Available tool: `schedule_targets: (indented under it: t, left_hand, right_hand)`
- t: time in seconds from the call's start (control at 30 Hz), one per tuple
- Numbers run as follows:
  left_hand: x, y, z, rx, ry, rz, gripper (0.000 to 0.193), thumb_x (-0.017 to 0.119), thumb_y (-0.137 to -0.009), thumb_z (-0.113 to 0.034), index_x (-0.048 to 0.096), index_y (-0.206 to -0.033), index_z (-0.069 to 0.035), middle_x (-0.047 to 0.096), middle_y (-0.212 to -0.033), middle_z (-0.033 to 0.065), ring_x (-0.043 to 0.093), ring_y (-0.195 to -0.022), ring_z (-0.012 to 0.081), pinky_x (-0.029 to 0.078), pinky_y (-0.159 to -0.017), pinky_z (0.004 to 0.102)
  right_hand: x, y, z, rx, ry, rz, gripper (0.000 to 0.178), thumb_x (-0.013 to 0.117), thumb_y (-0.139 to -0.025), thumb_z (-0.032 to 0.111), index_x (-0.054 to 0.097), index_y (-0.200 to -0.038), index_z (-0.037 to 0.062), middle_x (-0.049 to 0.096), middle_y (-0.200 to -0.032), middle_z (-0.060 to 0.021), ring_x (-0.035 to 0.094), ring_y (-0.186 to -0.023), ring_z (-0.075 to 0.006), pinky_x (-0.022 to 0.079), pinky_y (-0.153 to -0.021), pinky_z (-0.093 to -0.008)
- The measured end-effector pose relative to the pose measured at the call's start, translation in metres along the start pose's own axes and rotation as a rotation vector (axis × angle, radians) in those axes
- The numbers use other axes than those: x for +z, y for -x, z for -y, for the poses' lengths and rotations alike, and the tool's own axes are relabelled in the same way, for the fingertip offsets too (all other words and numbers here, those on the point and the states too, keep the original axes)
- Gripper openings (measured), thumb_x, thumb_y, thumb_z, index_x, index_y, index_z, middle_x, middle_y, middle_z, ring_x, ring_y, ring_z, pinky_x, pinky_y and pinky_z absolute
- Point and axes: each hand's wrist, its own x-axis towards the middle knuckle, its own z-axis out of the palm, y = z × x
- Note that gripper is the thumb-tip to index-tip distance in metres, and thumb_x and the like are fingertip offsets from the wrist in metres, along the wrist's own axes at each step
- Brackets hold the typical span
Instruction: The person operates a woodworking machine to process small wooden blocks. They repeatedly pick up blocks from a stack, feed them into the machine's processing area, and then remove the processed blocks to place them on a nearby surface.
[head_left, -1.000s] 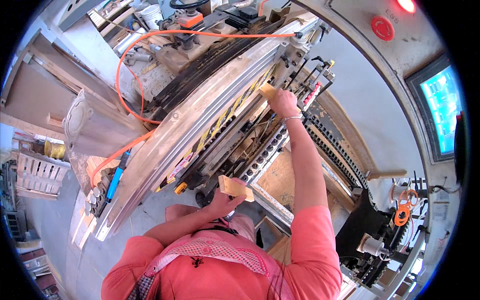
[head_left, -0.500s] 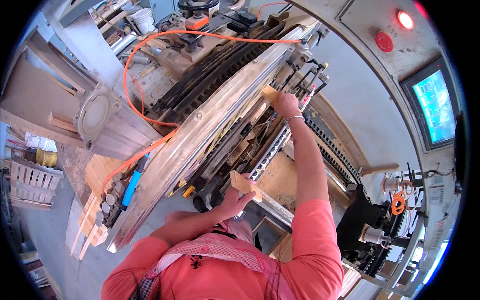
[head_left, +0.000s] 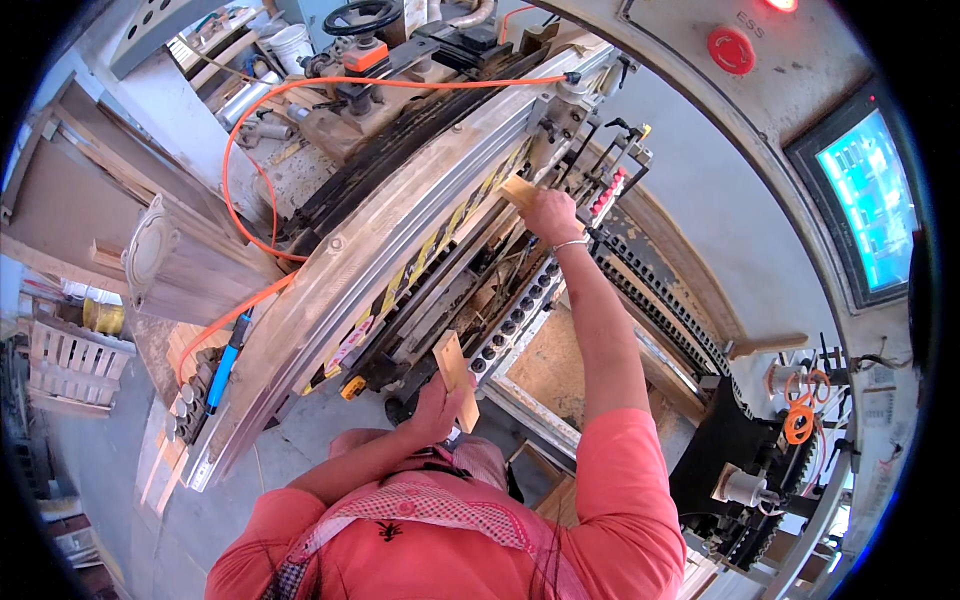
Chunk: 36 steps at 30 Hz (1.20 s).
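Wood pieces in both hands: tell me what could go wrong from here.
The bare right hand, holding a wood block, is close to metal fittings while the control screen is lit; it might get pinched if parts moved. The bracelet on that wrist could snag. The wood piece, held only by the left hand, might slip and drop.

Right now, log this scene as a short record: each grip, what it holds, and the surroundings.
Left grip: holding a pale wooden block, long side tilted
Right grip: holding a second wooden piece, farther forward; whether it touches the machinery cannot be told
Beam: long, metal, running diagonally
Hose: orange, looping left of the beam
Controls: red button and lit screen, right side
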Motion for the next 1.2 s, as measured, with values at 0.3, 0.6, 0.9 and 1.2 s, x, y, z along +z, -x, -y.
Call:
schedule_targets:
  t: [0.3,0.6,0.9,1.2]
  left_hand:
    - [0.003,0.001,-0.002,-0.109,0.099,0.016,0.043,0.035,-0.093,-0.029,0.038,-0.119,0.006,0.056,-0.084,0.0095,0.056,-0.07,0.017,0.046,-0.064,0.0305]
    - [0.001,-0.003,-0.014,-0.085,0.042,-0.027,0.019,0.046,-0.087,-0.016,0.048,-0.099,-0.001,0.057,-0.077,0.0086,0.057,-0.066,0.0162,0.046,-0.061,0.0307]
    - [0.004,-0.003,-0.009,-0.089,-0.034,-0.044,0.013,0.051,-0.084,-0.014,0.055,-0.089,-0.002,0.056,-0.074,0.0102,0.058,-0.066,0.0189,0.046,-0.061,0.0307]
    - [0.006,-0.001,-0.006,-0.115,0.011,-0.049,0.022,0.051,-0.087,-0.017,0.052,-0.097,0.003,0.061,-0.074,0.01,0.062,-0.065,0.0182,0.048,-0.059,0.0303]
  right_hand:
    - [-0.005,-0.001,-0.001,-0.006,0.037,0.11,0.039,0.061,-0.076,0.041,0.065,-0.085,0.0031,0.066,-0.084,-0.0119,0.064,-0.08,-0.0263,0.051,-0.07,-0.0359]
    - [-0.002,0.003,0.001,-0.005,-0.008,0.003,0.021,0.057,-0.072,0.022,0.065,-0.079,0.0044,0.065,-0.077,-0.0136,0.064,-0.076,-0.0264,0.051,-0.068,-0.036]
    - [0.007,-0.002,-0.006,-0.023,0.016,0.036,0.034,0.061,-0.074,0.033,0.063,-0.086,0.002,0.066,-0.083,-0.0117,0.064,-0.08,-0.0256,0.051,-0.07,-0.0353]
    - [0.008,-0.002,-0.006,-0.023,0.024,0.03,0.034,0.059,-0.075,0.034,0.062,-0.084,0.0019,0.066,-0.081,-0.012,0.064,-0.079,-0.0257,0.05,-0.069,-0.0347]
